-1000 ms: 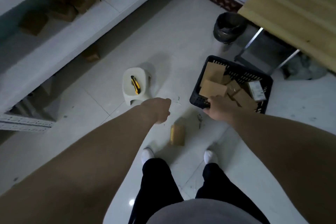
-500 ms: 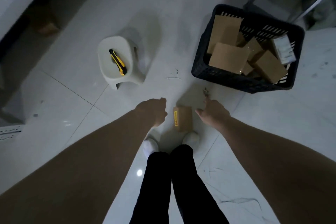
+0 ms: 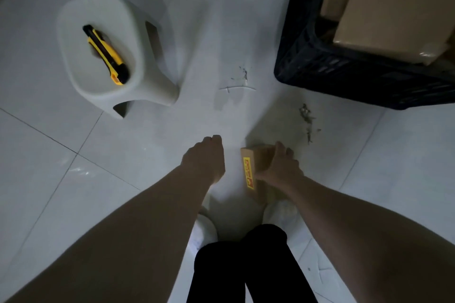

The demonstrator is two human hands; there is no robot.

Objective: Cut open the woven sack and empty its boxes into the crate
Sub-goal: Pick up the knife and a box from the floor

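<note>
A small brown cardboard box (image 3: 253, 167) with a yellow label lies on the white floor just in front of my feet. My right hand (image 3: 279, 167) rests on top of it, fingers wrapped over its far edge. My left hand (image 3: 205, 157) hovers just left of the box, fingers loosely curled, holding nothing. The black plastic crate (image 3: 344, 71) stands at the upper right with several brown boxes (image 3: 394, 10) inside. No woven sack is in view.
A low white plastic stool (image 3: 138, 39) stands at the upper left with a yellow and black utility knife (image 3: 105, 54) lying on its seat. Small scraps of debris (image 3: 306, 118) lie on the tiles between the box and the crate.
I have bent lower, so the floor looks much closer. My right hand has come down from beside the box onto it. My left hand stays beside the box.
</note>
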